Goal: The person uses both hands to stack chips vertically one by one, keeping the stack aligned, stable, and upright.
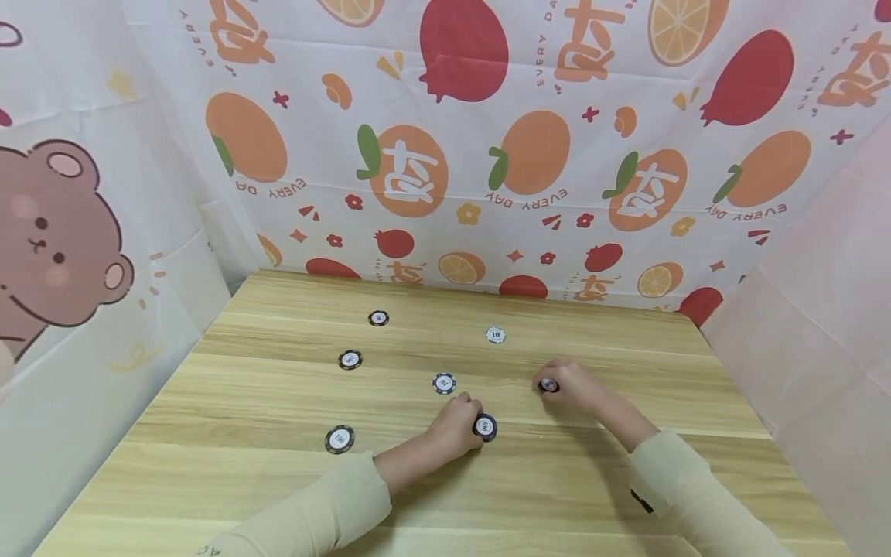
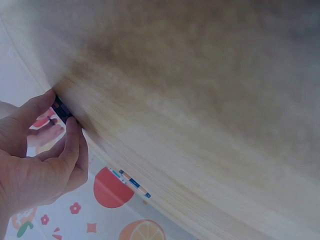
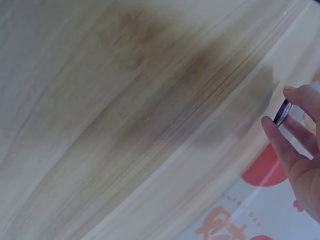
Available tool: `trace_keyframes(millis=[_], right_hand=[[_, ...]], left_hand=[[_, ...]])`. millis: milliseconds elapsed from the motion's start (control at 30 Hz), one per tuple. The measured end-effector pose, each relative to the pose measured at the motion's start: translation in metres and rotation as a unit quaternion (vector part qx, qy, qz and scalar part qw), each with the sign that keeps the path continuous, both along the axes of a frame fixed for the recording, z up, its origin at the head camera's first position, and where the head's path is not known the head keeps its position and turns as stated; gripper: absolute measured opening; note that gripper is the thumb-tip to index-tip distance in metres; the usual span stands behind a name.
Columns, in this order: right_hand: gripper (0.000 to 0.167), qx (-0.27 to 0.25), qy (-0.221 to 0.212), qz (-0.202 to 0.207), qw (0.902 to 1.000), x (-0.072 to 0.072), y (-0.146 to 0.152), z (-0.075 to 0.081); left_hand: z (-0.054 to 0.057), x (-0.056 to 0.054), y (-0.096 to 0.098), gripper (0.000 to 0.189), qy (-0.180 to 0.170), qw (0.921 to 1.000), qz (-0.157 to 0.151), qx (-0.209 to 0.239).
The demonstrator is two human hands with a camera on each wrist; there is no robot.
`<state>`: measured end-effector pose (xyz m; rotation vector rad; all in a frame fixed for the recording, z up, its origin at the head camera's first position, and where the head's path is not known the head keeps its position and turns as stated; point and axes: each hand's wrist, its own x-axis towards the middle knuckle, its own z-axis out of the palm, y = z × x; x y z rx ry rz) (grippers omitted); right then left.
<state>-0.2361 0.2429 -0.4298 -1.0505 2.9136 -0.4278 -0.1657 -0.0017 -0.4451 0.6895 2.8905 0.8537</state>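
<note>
My left hand (image 1: 455, 428) pinches a dark poker chip (image 1: 485, 427) marked 500 by its edge, low over the wooden table. From the left wrist, the held chip (image 2: 62, 109) appears edge-on between thumb and fingers. Farther right, my right hand (image 1: 572, 387) holds another dark poker chip (image 1: 549, 384), tilted, between thumb and fingertips. In the right wrist view this chip (image 3: 282, 112) stands above the tabletop. Nearest the left hand lies a chip marked 10 (image 1: 444, 383). A pale chip marked 10 (image 1: 496, 334) lies farther back, between the hands.
On the left of the wooden table (image 1: 264, 387), a black chip (image 1: 379, 318), a second (image 1: 350, 359) and one marked 100 (image 1: 339, 439) lie flat, spaced apart. A fruit-print curtain (image 1: 480, 216) hangs along the back edge. A small black item (image 1: 641, 501) shows beside the right sleeve.
</note>
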Motion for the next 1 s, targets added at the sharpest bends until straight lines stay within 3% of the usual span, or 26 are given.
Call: trace_keyframes(millis=[533, 800, 1000], right_hand=[[0.018, -0.007, -0.004, 0.051, 0.9987, 0.017, -0.025, 0.008], [0.017, -0.014, 0.025, 0.091, 0.9954, 0.023, -0.041, 0.009], [0.018, -0.023, -0.007, 0.101, 0.9946, 0.031, -0.054, 0.010]], left_hand=[[0.001, -0.001, 0.000, 0.026, -0.002, 1.0000, -0.006, 0.005], [0.001, -0.001, 0.000, 0.026, -0.007, 0.9999, -0.007, 0.004], [0.001, -0.001, -0.001, 0.026, -0.007, 0.9999, -0.010, 0.009]])
